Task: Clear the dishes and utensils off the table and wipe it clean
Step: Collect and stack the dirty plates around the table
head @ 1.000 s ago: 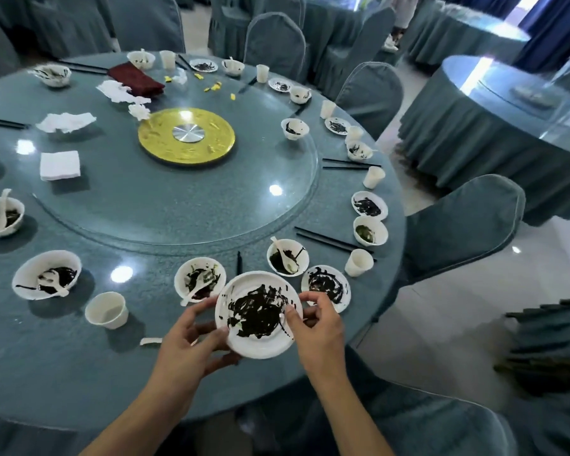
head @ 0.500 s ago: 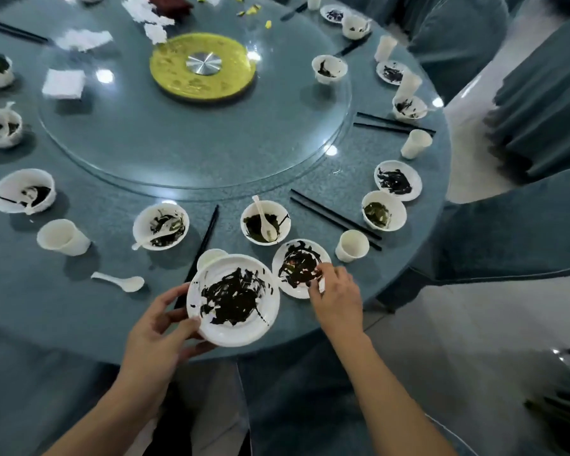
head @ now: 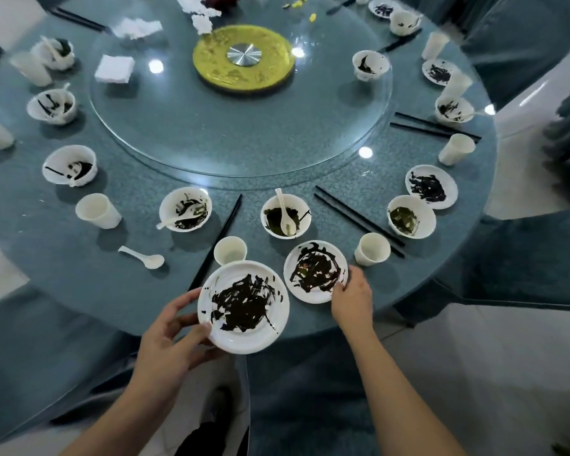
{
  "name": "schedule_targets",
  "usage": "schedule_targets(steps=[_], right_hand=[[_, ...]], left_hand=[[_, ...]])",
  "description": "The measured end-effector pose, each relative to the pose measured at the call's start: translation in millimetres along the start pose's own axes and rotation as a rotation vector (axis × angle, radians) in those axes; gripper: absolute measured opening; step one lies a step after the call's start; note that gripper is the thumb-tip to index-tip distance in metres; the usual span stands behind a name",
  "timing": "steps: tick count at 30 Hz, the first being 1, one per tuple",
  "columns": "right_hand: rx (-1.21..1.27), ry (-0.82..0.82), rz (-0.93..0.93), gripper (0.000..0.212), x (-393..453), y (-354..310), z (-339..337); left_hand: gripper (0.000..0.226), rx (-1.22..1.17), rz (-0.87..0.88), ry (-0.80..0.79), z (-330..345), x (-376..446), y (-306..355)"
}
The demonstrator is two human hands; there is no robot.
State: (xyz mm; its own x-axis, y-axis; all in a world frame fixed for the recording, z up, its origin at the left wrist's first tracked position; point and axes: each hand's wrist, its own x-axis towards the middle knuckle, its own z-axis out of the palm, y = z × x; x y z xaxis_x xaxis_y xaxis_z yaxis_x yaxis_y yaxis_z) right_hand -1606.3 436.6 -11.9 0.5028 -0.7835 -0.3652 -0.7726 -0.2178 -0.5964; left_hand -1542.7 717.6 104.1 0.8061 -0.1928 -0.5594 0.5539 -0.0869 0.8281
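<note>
My left hand [head: 171, 337] grips a white plate [head: 243, 307] smeared with dark sauce, held over the near edge of the round teal table [head: 79, 274]. My right hand [head: 352, 298] has its fingers on the near right rim of a second dirty plate [head: 315, 271] lying on the table. Behind them stand a bowl with a spoon [head: 285, 216], a small white cup [head: 230, 250], black chopsticks [head: 216, 243] and a loose white spoon [head: 142, 257]. Several more dirty bowls, plates and cups ring the table's rim.
A glass turntable [head: 244, 133] with a yellow hub [head: 243, 57] fills the table's middle; white napkins [head: 115, 69] lie on it. Covered chairs [head: 520, 255] stand at the right and close in front of me [head: 310, 390]. Another cup [head: 371, 249] and chopsticks [head: 359, 220] sit right of the plates.
My left hand has taken the plate alone. The right hand let go of it and moved right onto the second plate's rim. The view tilted down toward the table.
</note>
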Motion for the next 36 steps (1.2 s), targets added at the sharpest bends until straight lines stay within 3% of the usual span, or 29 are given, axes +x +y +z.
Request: schedule_targets(steps=[3, 10, 14, 21, 24, 32, 36], right_hand=[[0.122, 0.077, -0.003, 0.023, -22.6, -6.2, -17.3], [0.541, 0.217, -0.026, 0.028, -100.8, -36.5, -77.2], [0.512, 0.123, -0.169, 0.03, -154.6, -43.1, -92.7], [0.36, 0.184, -0.24, 0.039, -197.3, -9.4, -109.7], [0.403, 0.115, -0.243, 0.036, -202.1, 4.2, -126.4], [0.375, 0.034, -0.351, 0.043, -187.5, 63.0, -201.1], [0.313, 0.009, -0.403, 0.04, -175.8, 105.4, -249.1]], left_hand=[[0.05, -0.013, -0.004, -0.024, -5.5, -5.5, 0.7], [0.048, -0.04, 0.006, -0.153, -15.6, -27.2, 10.6], [0.048, -0.047, 0.001, -0.259, -7.7, -46.7, 13.8], [0.047, -0.034, -0.013, -0.386, 23.7, -75.8, 9.7], [0.048, -0.052, -0.034, -0.402, 43.9, -92.2, 5.4], [0.041, -0.088, -0.006, -0.381, 124.9, -153.7, -23.2], [0.049, -0.061, 0.039, -0.28, 175.9, -188.7, -49.5]])
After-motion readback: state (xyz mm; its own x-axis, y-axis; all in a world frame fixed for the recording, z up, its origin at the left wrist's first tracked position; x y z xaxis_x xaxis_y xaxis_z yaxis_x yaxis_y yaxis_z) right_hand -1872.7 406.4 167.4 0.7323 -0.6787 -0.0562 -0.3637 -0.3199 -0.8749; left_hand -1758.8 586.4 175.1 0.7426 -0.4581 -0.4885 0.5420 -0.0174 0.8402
